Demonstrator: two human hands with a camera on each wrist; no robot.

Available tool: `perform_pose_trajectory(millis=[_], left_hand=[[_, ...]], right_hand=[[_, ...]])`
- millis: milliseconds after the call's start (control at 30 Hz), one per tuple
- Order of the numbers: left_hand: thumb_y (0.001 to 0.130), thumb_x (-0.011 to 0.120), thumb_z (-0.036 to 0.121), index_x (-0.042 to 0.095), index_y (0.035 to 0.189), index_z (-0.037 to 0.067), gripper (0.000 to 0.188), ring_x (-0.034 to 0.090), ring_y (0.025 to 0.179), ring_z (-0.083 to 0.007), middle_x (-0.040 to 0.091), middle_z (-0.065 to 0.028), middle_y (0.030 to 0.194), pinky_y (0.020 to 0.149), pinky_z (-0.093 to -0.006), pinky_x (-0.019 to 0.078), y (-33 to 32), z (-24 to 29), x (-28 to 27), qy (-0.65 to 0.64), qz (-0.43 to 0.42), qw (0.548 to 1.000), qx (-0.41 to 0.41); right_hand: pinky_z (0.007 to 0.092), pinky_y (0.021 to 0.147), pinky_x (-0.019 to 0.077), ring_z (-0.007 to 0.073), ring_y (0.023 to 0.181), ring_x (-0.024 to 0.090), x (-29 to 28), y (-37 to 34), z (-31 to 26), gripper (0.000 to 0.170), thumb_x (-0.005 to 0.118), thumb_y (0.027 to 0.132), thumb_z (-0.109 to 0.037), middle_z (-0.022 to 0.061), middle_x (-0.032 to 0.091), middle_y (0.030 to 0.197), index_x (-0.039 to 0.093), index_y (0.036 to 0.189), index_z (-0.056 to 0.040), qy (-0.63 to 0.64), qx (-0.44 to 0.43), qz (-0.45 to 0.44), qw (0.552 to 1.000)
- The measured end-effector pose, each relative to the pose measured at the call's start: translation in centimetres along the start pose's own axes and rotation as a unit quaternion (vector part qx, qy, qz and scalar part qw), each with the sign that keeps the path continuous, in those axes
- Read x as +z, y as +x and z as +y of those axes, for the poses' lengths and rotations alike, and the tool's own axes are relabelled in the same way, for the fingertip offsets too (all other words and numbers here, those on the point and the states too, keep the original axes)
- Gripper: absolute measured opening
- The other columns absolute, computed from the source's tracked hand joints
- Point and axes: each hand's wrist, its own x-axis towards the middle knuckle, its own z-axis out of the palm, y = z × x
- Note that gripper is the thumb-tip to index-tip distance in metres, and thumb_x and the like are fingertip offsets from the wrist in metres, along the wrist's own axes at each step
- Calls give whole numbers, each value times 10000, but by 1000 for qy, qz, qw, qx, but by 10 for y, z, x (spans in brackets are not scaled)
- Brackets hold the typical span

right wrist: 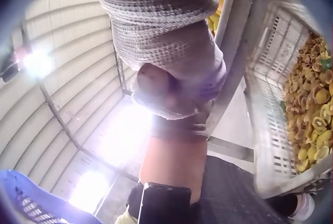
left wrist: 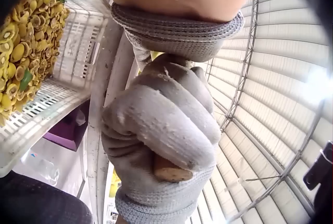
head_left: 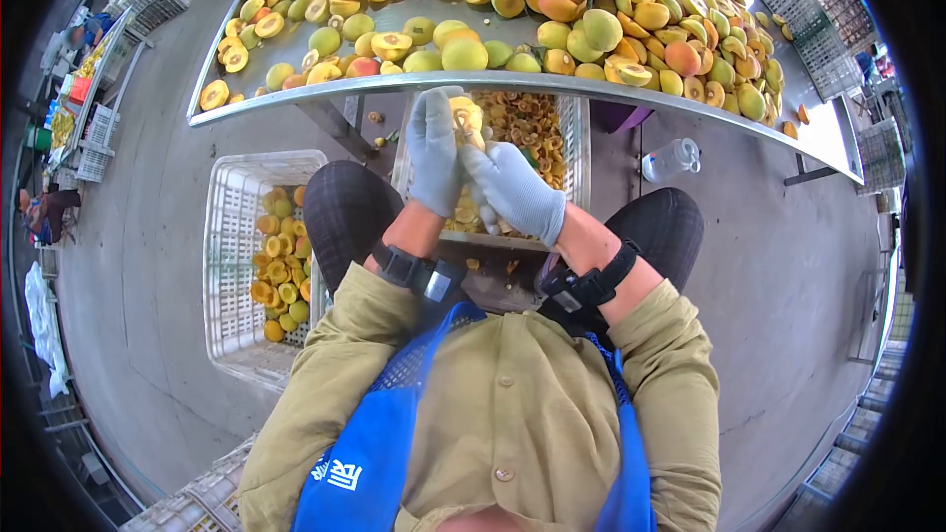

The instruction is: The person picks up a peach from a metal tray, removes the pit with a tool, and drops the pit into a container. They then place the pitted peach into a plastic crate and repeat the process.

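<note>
Head view: both forearms extend forward and converge. Left hand (head_left: 432, 156), fingers raised, grips the cut fruit (head_left: 467, 118) near the table (head_left: 394, 82), above the crate (head_left: 575, 143). Right hand (head_left: 514, 191) angles inward beside it.

Left wrist view: the right hand's fingers curl round a brown handle (left wrist: 171, 171) (only its end shows).

Right wrist view: the handle end protrudes below the right cuff (right wrist: 158, 11).

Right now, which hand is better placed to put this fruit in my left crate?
Probably your left hand: it's nearer that crate and touching the fruit, while your right hand grips a handle.
</note>
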Motion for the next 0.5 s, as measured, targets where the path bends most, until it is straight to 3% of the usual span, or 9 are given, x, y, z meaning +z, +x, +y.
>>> perform_pose_trajectory(millis=[67,133,167,300,500], left_hand=[[942,475,336,571,957,50,302,588,701,-133,595,-56,846,607,-261,511,5,-8,-7,25,0,999,20],[943,477,324,575,945,40,300,588,693,-130,606,-60,837,616,-253,501,7,-9,-8,33,3,999,17],[943,477,318,579,938,35,301,588,690,-128,612,-63,830,620,-251,497,7,-7,-8,28,5,1000,3],[943,481,302,594,916,26,300,589,667,-125,623,-69,807,609,-248,495,9,-6,-12,66,1,998,-22],[924,518,310,613,887,17,310,569,679,-104,615,-47,793,602,-237,467,9,-2,-8,73,-45,996,-15]], right_hand=[[276,324,378,129,365,448,-5,19,29,339,414,950,-285,36,462,524,482,819,20,-170,-136,49,975],[276,322,380,131,366,460,-6,24,35,310,429,942,-261,36,465,522,481,836,26,-251,-176,70,949],[276,321,380,132,368,465,-5,25,36,296,437,938,-250,36,466,521,480,844,28,-248,-150,69,955],[277,320,373,134,371,478,-4,7,11,316,438,935,-277,34,465,520,481,852,24,-145,-22,15,989],[264,327,357,132,370,473,-13,-7,4,426,396,938,-408,15,446,512,479,811,-9,58,31,-86,994]])
